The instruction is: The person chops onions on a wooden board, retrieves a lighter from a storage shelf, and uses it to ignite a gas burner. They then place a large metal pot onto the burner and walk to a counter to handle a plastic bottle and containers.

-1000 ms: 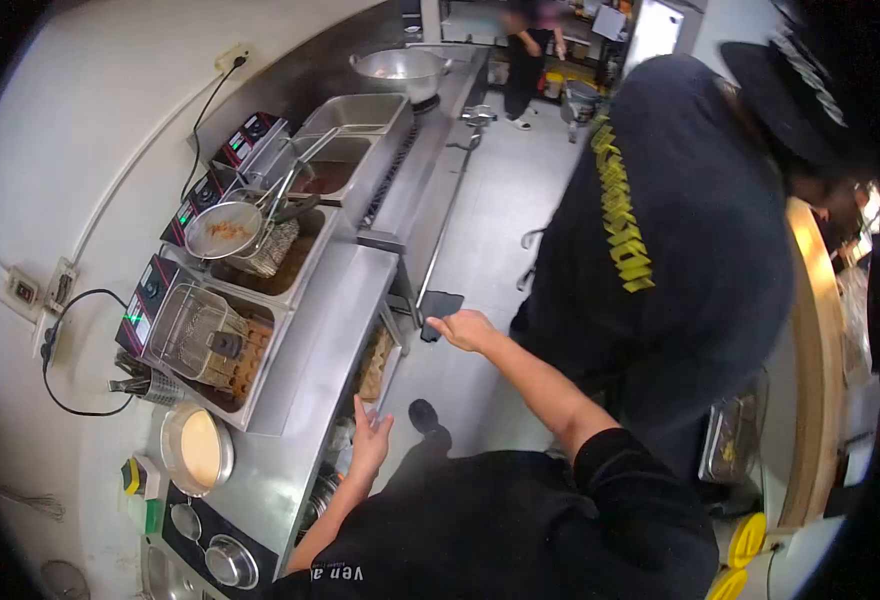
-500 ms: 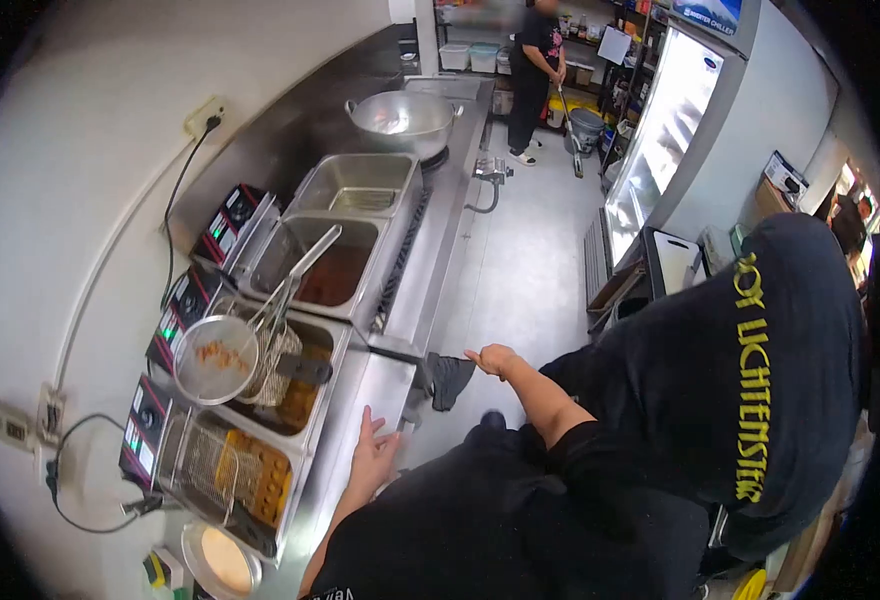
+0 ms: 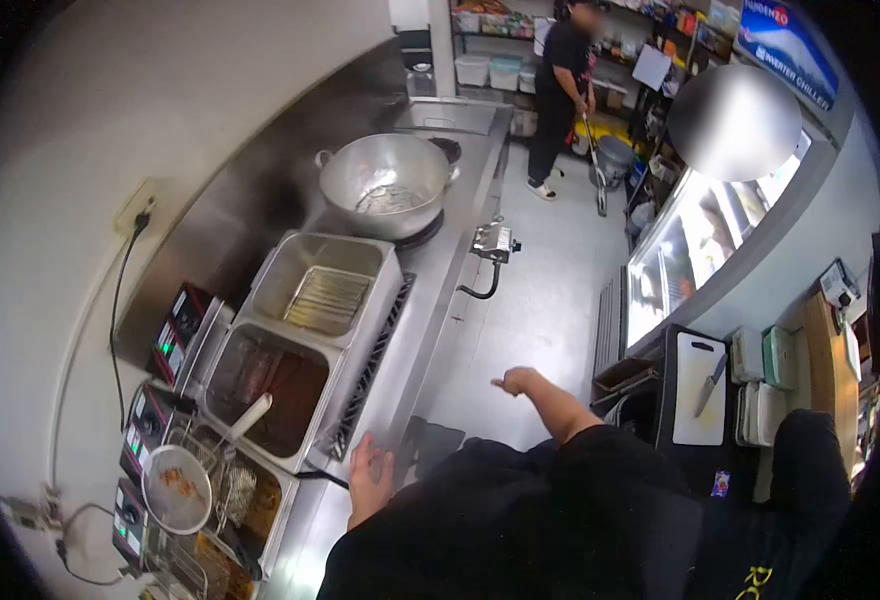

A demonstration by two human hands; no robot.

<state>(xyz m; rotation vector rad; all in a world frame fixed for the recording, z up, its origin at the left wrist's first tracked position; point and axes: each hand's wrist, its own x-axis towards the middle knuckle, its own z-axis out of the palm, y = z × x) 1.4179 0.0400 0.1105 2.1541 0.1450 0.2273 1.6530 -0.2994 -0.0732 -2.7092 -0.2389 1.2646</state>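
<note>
My left hand (image 3: 368, 485) is at the steel counter's (image 3: 360, 445) front edge, fingers apart, holding nothing. Beside it stand the fryer tanks: one with dark oil (image 3: 295, 405), another farther back with a wire rack (image 3: 330, 298) inside. A round mesh strainer (image 3: 177, 490) holding brown crumbs lies over the nearer fryers, near a wire fry basket (image 3: 175, 560). Above the floor, my right hand (image 3: 518, 381) is held out with its fingers curled in; nothing shows in it.
A large metal wok (image 3: 385, 190) stands on a burner beyond the fryers. Down the aisle, a person (image 3: 560, 95) holds a long-handled tool (image 3: 596, 165). On the right are a lit chiller (image 3: 680, 270) and a cutting board (image 3: 698, 400) with a knife (image 3: 710, 385). A dark sleeve (image 3: 810, 470) is close at right.
My view has swung toward the back of the kitchen. The person close on my right has shifted down and mostly out of view. My left hand is now beside a farther fryer tank.
</note>
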